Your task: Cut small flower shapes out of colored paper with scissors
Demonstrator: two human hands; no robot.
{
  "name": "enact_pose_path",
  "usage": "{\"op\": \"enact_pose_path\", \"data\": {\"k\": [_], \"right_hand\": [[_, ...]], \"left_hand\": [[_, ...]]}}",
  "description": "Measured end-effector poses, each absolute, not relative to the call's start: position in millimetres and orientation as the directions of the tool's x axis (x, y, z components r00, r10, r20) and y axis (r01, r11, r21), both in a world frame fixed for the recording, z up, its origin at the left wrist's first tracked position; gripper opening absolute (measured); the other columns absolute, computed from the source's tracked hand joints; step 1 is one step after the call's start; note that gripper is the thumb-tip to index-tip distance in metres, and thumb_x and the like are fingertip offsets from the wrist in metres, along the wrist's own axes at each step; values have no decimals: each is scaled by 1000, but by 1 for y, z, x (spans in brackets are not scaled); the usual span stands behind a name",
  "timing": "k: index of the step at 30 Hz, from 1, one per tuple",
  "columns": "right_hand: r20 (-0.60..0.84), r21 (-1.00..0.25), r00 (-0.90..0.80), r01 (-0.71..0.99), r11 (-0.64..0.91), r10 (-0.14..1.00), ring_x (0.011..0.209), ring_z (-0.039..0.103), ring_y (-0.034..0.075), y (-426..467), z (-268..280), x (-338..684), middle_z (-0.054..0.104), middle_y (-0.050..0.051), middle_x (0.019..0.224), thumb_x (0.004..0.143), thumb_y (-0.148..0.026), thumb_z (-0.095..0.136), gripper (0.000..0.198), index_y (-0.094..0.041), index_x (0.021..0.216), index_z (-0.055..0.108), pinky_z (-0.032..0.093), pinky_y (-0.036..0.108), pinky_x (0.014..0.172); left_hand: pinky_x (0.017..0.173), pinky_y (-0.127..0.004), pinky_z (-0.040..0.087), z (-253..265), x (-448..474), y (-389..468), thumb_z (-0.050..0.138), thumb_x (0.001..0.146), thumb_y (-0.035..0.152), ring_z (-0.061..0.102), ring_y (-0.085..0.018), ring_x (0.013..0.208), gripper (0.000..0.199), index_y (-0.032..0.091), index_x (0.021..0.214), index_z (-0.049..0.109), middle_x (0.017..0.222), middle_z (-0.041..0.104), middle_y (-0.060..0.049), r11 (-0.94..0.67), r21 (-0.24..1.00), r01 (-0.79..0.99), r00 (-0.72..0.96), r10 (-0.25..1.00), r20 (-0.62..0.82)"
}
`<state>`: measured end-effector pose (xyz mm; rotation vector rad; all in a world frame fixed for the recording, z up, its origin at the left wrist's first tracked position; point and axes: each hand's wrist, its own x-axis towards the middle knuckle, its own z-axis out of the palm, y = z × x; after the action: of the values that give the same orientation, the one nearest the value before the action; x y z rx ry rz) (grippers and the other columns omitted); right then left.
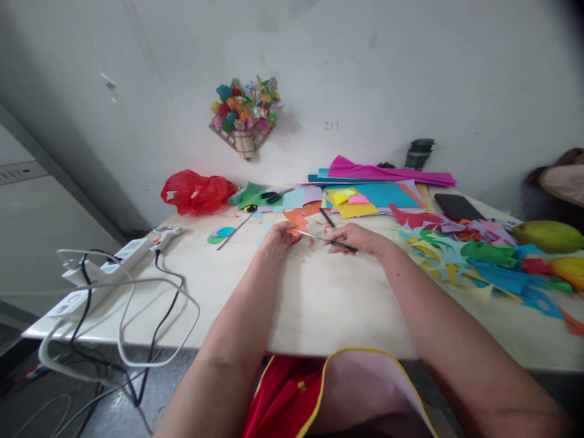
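Note:
My left hand (277, 238) is closed in a pinch above the white table, with a small red piece (296, 239), seemingly paper, showing at its fingertips. My right hand (358, 238) grips a slim tool with a black handle (343, 246) and a thin silver blade (306, 234). The tool lies edge-on, so its exact kind is hard to make out; its tip points left and reaches my left fingers. Just behind the hands lies orange paper (305, 214), with tiny orange scraps around it. A black pen-like stick (327, 218) rests beyond my right hand.
Black-handled scissors (272, 196), a red plastic bag (198, 191) and coloured sheets (387, 194) line the back. Paper cuttings (493, 255) and a dark phone (458, 207) are at right. A power strip (103, 274) with loose cables occupies the left edge. Paper circles (224, 232) lie left.

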<state>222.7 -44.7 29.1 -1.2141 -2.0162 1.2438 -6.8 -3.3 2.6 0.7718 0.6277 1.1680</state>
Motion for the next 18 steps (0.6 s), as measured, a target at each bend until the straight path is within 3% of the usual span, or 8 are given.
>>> {"op": "enact_pose_path", "data": {"k": [12,18], "right_hand": [[-50,-877,-480,440,191,876,44,49,8,-44,27,221,55,-3,52,60,-38,78,37,-13,87,74,38,21,39],[-99,-888,-512,433,157,853,43,52,9,-47,30,222,60,-2,53,62,-39,77,45,-12,96,69,44,22,44]], "left_hand": [[76,-32,56,-2,-8,3,55,63,4,68,-20,79,29,8,91,63,82,70,-10,191,806,-560,222,972,-76],[76,-29,53,2,-6,0,52,64,5,67,-19,85,27,11,88,63,84,69,-8,77,796,-600,121,993,-4]]}}
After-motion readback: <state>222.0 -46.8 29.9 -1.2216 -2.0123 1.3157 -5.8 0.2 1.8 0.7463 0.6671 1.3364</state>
